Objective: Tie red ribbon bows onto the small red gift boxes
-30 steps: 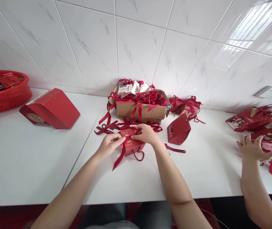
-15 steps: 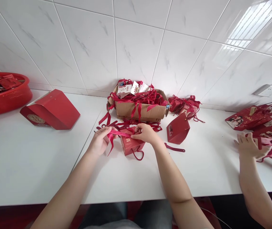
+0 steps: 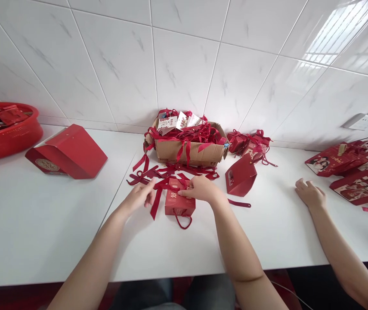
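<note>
A small red gift box (image 3: 180, 208) with gold lettering lies in front of me, its cord handle looped towards me. My right hand (image 3: 199, 189) grips its upper right part, thumb across the face and the other fingers mostly hidden. A red ribbon (image 3: 158, 199) comes off the box's top left and trails down onto the table. Just left of that ribbon is my left hand (image 3: 139, 198), index finger stretched out and nothing visible in its grasp. Behind the box, several loose dark red strips and ribbons (image 3: 145, 174) are strewn.
A cardboard box (image 3: 187, 153) overflows with red ribbons and tags against the tiled wall. Larger red boxes stand left (image 3: 83, 155) and right (image 3: 242, 176). A red basin (image 3: 12, 140) is far left. At right, a co-worker's hand (image 3: 311, 196) rests near decorated red boxes (image 3: 358, 189).
My left hand has let go of the ribbon, which now hangs down to the table. The gift box has turned slightly. The co-worker's hand has left a ribboned box and moved left.
</note>
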{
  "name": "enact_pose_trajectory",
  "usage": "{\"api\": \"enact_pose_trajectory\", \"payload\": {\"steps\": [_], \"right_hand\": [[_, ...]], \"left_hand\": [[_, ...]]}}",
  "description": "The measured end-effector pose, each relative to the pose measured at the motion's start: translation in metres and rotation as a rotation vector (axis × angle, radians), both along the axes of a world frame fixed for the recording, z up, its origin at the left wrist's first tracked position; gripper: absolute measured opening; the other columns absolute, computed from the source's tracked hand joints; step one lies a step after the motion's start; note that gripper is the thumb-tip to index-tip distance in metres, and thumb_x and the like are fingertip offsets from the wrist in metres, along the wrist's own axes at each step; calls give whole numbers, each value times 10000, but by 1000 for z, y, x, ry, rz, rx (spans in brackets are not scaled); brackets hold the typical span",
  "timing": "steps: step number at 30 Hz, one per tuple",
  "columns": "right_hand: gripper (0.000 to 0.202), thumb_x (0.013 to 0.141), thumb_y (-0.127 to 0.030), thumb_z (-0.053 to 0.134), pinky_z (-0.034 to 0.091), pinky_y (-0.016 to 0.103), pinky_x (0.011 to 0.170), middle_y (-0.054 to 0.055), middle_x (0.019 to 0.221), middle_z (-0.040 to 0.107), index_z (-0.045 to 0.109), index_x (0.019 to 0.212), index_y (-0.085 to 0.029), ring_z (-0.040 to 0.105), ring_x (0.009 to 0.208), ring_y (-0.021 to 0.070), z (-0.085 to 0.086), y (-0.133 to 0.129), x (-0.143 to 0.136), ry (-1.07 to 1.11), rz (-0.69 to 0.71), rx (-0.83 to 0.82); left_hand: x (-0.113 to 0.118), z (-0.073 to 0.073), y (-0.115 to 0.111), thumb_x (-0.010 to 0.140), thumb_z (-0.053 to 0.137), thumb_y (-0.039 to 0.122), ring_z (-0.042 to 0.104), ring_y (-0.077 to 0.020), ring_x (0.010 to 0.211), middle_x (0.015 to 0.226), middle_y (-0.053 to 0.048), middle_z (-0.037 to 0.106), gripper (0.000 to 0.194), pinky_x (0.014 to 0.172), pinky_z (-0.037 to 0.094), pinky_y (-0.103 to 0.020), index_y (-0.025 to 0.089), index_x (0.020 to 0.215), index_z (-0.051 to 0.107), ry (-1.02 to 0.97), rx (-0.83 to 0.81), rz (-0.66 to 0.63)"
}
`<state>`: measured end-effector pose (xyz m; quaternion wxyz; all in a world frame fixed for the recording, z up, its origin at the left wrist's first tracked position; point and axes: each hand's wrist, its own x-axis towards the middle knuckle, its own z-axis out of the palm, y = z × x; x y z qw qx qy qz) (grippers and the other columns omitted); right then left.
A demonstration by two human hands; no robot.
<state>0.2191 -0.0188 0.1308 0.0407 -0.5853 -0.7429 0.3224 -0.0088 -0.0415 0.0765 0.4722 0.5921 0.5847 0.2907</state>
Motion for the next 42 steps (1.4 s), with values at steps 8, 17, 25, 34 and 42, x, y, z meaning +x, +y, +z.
{"api": "enact_pose_trajectory", "payload": {"steps": [8, 17, 25, 34, 42], "right_hand": [[401, 728, -539, 691, 387, 332, 631, 112, 872, 594, 458, 707, -214, 570, 873, 292, 1, -3, -5, -171, -21, 178], [540, 700, -635, 664, 410, 317, 678, 105, 1061, 569, 441, 952, -213, 557, 906, 257, -9, 7, 6, 0, -4, 130], [441, 768, -625, 602, 396, 276, 663, 46, 944, 631, 529, 873, -204, 563, 820, 186, -19, 21, 13, 252, 57, 190], [405, 728, -573, 649, 366, 255, 596, 0, 733, 604, 623, 703, -170, 500, 653, 121, -22, 24, 11, 531, -19, 106], [328, 747, -499, 675, 403, 235, 601, -7, 740, 597, 596, 791, -184, 510, 649, 103, 1, 9, 10, 948, -85, 20]], "left_hand": [[29, -15, -5, 800, 609, 547, 590, -166, 717, 800, -12, 635, 387, 662, 470, -273, 201, 971, 632, -179, 116, 75], [33, -25, -2, 773, 670, 437, 608, -188, 851, 905, -56, 652, 290, 759, 496, -287, 168, 870, 712, -219, 396, 182], [36, 5, 5, 782, 665, 427, 596, -174, 808, 866, -47, 654, 265, 697, 473, -267, 172, 846, 693, -213, 424, 149], [41, 80, 25, 715, 724, 441, 531, -127, 581, 626, -1, 584, 278, 532, 417, -242, 176, 771, 662, -221, 231, -40], [32, 101, 19, 752, 703, 424, 557, -139, 639, 699, -37, 635, 267, 555, 453, -235, 162, 795, 673, -282, 353, -2]]}}
